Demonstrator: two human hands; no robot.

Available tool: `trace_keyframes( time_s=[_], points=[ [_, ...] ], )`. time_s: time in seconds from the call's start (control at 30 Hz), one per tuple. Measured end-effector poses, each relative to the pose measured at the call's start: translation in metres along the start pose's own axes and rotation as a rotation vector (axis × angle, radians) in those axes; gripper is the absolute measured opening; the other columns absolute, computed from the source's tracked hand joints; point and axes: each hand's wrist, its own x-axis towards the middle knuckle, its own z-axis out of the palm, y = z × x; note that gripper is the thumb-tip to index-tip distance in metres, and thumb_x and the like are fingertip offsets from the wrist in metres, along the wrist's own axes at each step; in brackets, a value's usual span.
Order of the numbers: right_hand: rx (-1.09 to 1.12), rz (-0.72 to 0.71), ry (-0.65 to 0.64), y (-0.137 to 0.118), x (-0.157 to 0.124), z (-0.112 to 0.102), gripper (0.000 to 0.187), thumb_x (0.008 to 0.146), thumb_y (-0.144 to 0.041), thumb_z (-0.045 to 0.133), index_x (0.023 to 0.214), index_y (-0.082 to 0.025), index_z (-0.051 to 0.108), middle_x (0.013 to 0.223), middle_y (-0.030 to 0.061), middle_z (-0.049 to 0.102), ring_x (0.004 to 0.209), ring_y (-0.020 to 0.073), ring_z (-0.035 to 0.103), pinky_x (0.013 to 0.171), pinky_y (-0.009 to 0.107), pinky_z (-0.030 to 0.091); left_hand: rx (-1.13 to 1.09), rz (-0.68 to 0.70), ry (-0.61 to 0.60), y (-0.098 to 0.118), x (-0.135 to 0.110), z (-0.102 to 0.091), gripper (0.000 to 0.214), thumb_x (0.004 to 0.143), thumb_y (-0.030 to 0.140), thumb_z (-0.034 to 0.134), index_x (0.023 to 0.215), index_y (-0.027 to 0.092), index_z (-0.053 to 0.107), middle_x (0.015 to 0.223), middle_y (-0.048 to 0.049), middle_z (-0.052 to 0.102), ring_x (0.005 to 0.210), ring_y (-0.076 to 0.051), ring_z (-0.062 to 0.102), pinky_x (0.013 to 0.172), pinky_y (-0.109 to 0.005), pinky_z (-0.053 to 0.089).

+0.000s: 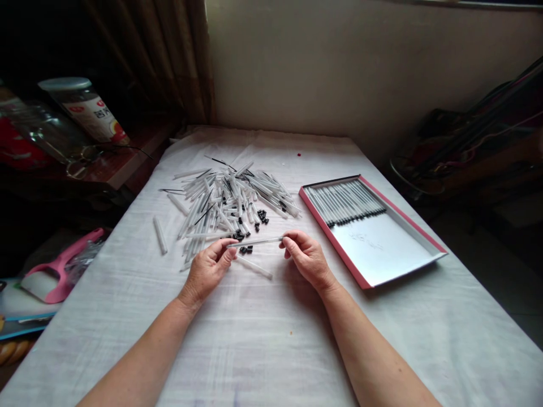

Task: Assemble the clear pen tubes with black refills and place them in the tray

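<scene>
A clear pen barrel [257, 242] with a dark refill inside is held level between both hands. My left hand [210, 264] pinches its left end with thumb and fingers. At the other end, my right hand [306, 257] grips the tip, which the fingers partly hide. Behind my hands lies a loose pile of translucent pen barrels and thin black refills [229, 189]. Small black plugs [262, 216] are scattered at the pile's near right side. One empty barrel [254, 267] rests on the cloth just below the held pen.
To the right is a shallow pink-edged box [373, 263], with a row of assembled pens [345, 200] along its far part. A lone barrel [160, 234] lies left of the pile. A jar [87, 110] and glasses [77, 169] are on a side table; a pink-handled tool [63, 268] sits lower left.
</scene>
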Motion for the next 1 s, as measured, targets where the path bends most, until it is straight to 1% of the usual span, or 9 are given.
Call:
trace_keyframes(
  time_s=[0.07,0.13,0.3,0.4,0.5,0.63,0.77,0.87,1.0],
  points=[
    [0.011,-0.003,0.005,0.0001,-0.0005,0.0005,0.025,0.082,-0.045,0.059,0.082,-0.02,0.061,0.07,0.0027,0.064,0.053,0.0116,0.053,0.053,0.025,0.048,-0.003,-0.016,-0.007,0.0005,-0.0001,-0.0005,0.042,0.084,0.055,0.054,0.09,0.016,0.069,0.063,-0.002,0.067,0.052,-0.013,0.058,0.05,-0.021,0.047],
    [-0.001,0.005,0.002,0.0002,-0.0008,0.001,0.026,0.081,-0.046,0.06,0.082,-0.02,0.061,0.069,0.0027,0.064,0.053,0.0118,0.053,0.053,0.025,0.049,-0.017,-0.018,0.009,0.0011,-0.0003,0.0001,0.04,0.084,0.054,0.054,0.085,0.017,0.068,0.062,-0.0013,0.066,0.052,-0.013,0.058,0.05,-0.021,0.046],
    [-0.012,0.033,0.007,0.0006,-0.001,0.0018,0.026,0.08,-0.046,0.062,0.081,-0.019,0.062,0.068,0.0027,0.064,0.053,0.0122,0.054,0.052,0.025,0.048,-0.021,0.024,0.066,0.002,-0.0009,0.0027,0.032,0.079,0.044,0.062,0.095,0.017,0.068,0.079,-0.0038,0.07,0.062,-0.013,0.061,0.057,-0.022,0.048],
    [0.02,0.027,0.029,0.0005,-0.0007,0.0016,0.026,0.079,-0.045,0.063,0.081,-0.019,0.062,0.068,0.0025,0.064,0.052,0.0121,0.054,0.052,0.026,0.049,0.008,0.024,0.022,0.0017,-0.0013,0.0022,0.036,0.083,0.046,0.057,0.101,0.017,0.067,0.077,-0.0043,0.072,0.062,-0.015,0.063,0.058,-0.023,0.049],
    [0.037,0.025,0.043,0.0008,-0.0007,0.0013,0.025,0.079,-0.045,0.063,0.082,-0.019,0.063,0.067,0.0022,0.064,0.053,0.0124,0.055,0.053,0.027,0.05,0.077,0.037,0.003,0.001,-0.0017,0.0022,0.033,0.086,0.045,0.053,0.095,0.019,0.069,0.068,-0.0023,0.07,0.06,-0.015,0.063,0.059,-0.024,0.049],
    [0.047,0.041,0.044,0.0031,-0.0009,0.0023,0.028,0.077,-0.046,0.065,0.085,-0.019,0.065,0.068,0.0025,0.065,0.054,0.013,0.056,0.053,0.027,0.05,0.094,0.059,0.062,0.0009,-0.002,0.0044,0.026,0.082,0.041,0.058,0.091,0.019,0.07,0.078,-0.0023,0.073,0.069,-0.016,0.064,0.065,-0.024,0.049],
    [0.034,0.061,0.028,0.0052,-0.0002,0.003,0.029,0.076,-0.046,0.065,0.085,-0.019,0.067,0.069,0.0033,0.066,0.057,0.0144,0.058,0.053,0.027,0.05,0.057,0.045,0.106,0.0021,-0.002,0.0061,0.024,0.08,0.039,0.06,0.09,0.019,0.069,0.081,-0.0022,0.072,0.065,-0.014,0.062,0.061,-0.023,0.048],
    [0.029,0.079,0.014,0.0053,0.0005,0.0017,0.029,0.076,-0.046,0.065,0.085,-0.019,0.067,0.069,0.0037,0.066,0.058,0.0148,0.059,0.053,0.027,0.05,0.045,0.048,0.108,0.0024,-0.002,0.0054,0.022,0.078,0.038,0.061,0.087,0.019,0.068,0.078,-0.0013,0.071,0.059,-0.013,0.059,0.057,-0.022,0.047],
    [0.038,0.076,-0.02,0.0045,-0.0012,0.0005,0.033,0.077,-0.042,0.066,0.1,-0.018,0.066,0.076,0.0029,0.067,0.058,0.0129,0.058,0.054,0.025,0.049,0.052,0.078,0.061,0.0027,-0.0033,0.0056,0.02,0.079,0.036,0.061,0.087,0.019,0.068,0.074,-0.0013,0.07,0.061,-0.014,0.06,0.057,-0.022,0.047]
  ],
)
